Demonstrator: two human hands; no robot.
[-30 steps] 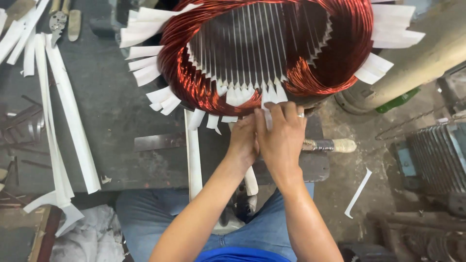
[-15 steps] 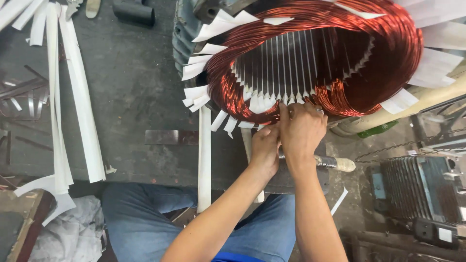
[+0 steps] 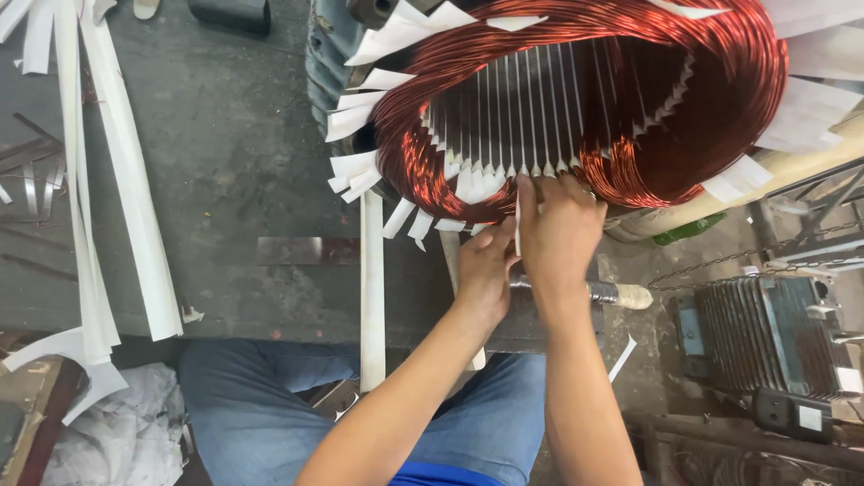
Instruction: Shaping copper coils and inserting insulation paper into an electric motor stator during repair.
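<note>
Across the top of the view lies the motor stator (image 3: pixel 576 99), its mouth turned toward the person so the slots along the near rim are within reach. Copper windings (image 3: pixel 423 153) ring the bore, with white paper tabs (image 3: pixel 360 171) fanning out between coils. Long paper strips (image 3: pixel 126 207) lie left on the dark surface (image 3: pixel 234 171). Both hands meet at the near rim: the right hand (image 3: pixel 558 238) pinches a narrow white insulation strip (image 3: pixel 517 216) upright at a slot; the left hand (image 3: pixel 486 270) grips it lower down. Compared with a half-second earlier, the stator sits further right in view.
</note>
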